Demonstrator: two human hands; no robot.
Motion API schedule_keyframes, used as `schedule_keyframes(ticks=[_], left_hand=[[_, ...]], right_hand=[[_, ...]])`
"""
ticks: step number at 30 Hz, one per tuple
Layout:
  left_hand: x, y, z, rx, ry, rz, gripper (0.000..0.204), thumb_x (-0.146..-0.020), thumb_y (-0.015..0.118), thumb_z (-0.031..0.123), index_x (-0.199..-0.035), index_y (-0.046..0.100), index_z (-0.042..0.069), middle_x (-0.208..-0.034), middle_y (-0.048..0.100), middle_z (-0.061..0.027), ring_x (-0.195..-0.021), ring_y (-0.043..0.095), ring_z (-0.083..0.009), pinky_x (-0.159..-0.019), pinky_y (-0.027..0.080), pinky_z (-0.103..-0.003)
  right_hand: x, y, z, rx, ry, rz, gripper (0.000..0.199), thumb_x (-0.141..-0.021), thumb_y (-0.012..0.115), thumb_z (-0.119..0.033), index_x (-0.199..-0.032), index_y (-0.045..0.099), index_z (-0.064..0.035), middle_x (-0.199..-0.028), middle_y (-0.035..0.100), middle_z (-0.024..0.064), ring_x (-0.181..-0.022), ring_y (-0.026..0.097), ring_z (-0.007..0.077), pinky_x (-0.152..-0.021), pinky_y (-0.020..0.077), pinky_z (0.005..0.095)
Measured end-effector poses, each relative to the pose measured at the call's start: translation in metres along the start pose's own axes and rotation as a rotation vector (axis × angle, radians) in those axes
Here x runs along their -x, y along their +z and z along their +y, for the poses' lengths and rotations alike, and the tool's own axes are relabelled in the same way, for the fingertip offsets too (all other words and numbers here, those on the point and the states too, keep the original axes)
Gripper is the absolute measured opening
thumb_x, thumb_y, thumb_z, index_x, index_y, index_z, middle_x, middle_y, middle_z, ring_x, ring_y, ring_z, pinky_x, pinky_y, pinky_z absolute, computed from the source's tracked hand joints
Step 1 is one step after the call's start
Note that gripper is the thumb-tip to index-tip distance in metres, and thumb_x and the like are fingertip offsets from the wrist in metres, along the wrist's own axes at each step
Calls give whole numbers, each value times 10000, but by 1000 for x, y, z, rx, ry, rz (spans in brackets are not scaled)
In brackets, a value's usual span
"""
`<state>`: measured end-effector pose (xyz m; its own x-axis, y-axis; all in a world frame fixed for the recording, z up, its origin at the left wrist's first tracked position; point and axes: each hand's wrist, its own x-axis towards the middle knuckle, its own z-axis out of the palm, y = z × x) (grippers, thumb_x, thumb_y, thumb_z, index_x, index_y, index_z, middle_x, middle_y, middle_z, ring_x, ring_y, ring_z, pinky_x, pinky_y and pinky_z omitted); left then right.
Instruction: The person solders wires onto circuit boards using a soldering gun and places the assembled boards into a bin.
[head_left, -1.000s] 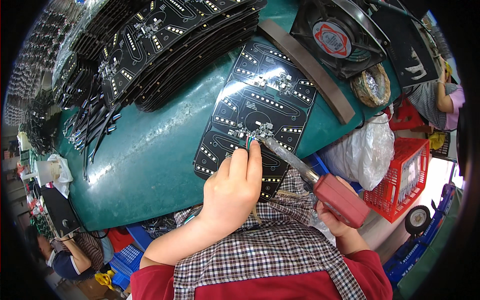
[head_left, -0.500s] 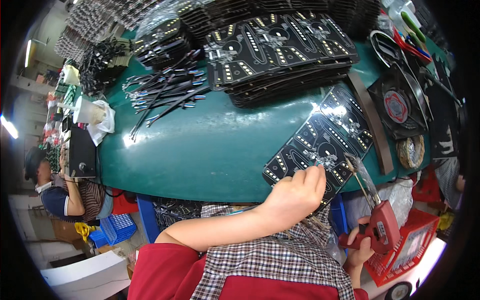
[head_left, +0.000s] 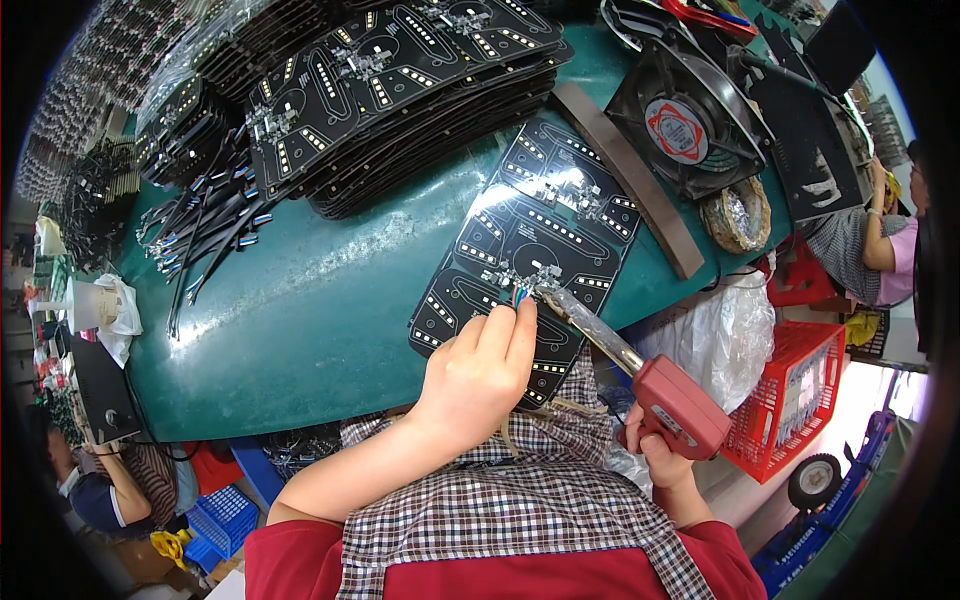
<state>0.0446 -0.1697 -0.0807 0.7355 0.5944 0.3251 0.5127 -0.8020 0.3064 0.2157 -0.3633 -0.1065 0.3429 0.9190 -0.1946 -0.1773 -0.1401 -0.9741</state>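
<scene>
A black circuit board [head_left: 500, 262] with rows of small pale LEDs lies on the green tabletop before me. My left hand [head_left: 478, 368] is closed over the board's near part, its fingertips pinching a thin cable whose coloured wire ends [head_left: 521, 293] meet the silvery components in the board's middle. My right hand [head_left: 662, 456] grips a red soldering gun [head_left: 684, 408] by its handle, beyond the table's front edge. The gun's long tip reaches in from the right, right beside the wire ends. Whether it touches them is too small to tell.
A tall stack of similar boards [head_left: 400, 90] stands at the back, with loose cables [head_left: 205, 225] left of it. Right of the board lie a brown bar [head_left: 635, 185], a black fan [head_left: 680, 128] and a tape-like roll [head_left: 737, 215]. A red crate [head_left: 790, 400] stands below the table.
The view has swung, shifting the scene leftward. My right hand has raised the soldering gun, bringing its tip to the components by my left fingertips. Coloured wires now show there.
</scene>
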Motion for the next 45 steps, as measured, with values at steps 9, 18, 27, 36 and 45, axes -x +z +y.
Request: schedule_keyframes(ticks=[9, 18, 27, 36, 45], left_hand=[[-5, -7, 6, -9, -33, -95, 404, -665, 586, -6, -1067, 571, -36, -762, 454, -64, -656, 553, -175, -519, 480, -269], [-3, -13, 3, -26, -72, -159, 408, -679, 555, 63, -1074, 555, -40, -761, 476, -62, -671, 565, -173, -523, 489, -259], [12, -59, -97, -230, -351, 207, 96, -748, 614, 60, -843, 598, 66, -849, 597, -75, -783, 569, -275, -641, 480, -382], [10, -74, -201, -407, -201, 132, 290, -692, 580, 2, -980, 613, 16, -896, 591, -91, -863, 562, -257, -717, 462, -346], [15, -83, -108, 694, -843, 170, 267, -875, 513, -7, -1138, 534, 34, -743, 561, -7, -588, 400, -12, -535, 320, -158]], right_hand=[[-9, -7, -3, 587, -403, 7, 654, -717, 759, -208, -1209, 466, 108, -941, 628, 123, -719, 615, 133, -630, 503, 259], [-1, 3, -11, 55, -180, 126, 628, -842, 628, -350, -1251, 359, 43, -1101, 524, 179, -551, 513, 143, -484, 464, 271], [-18, 5, -16, 146, -360, 246, 488, -897, 534, -269, -1233, 360, 39, -1063, 502, 181, -584, 490, 127, -439, 379, 204], [-31, 15, -26, 53, -291, 260, 562, -860, 595, -324, -1214, 364, 46, -1064, 509, 195, -536, 515, 141, -462, 408, 236], [-27, 3, -25, 67, -258, 317, 522, -883, 552, -286, -1230, 362, 55, -1079, 488, 178, -583, 488, 127, -433, 383, 206]])
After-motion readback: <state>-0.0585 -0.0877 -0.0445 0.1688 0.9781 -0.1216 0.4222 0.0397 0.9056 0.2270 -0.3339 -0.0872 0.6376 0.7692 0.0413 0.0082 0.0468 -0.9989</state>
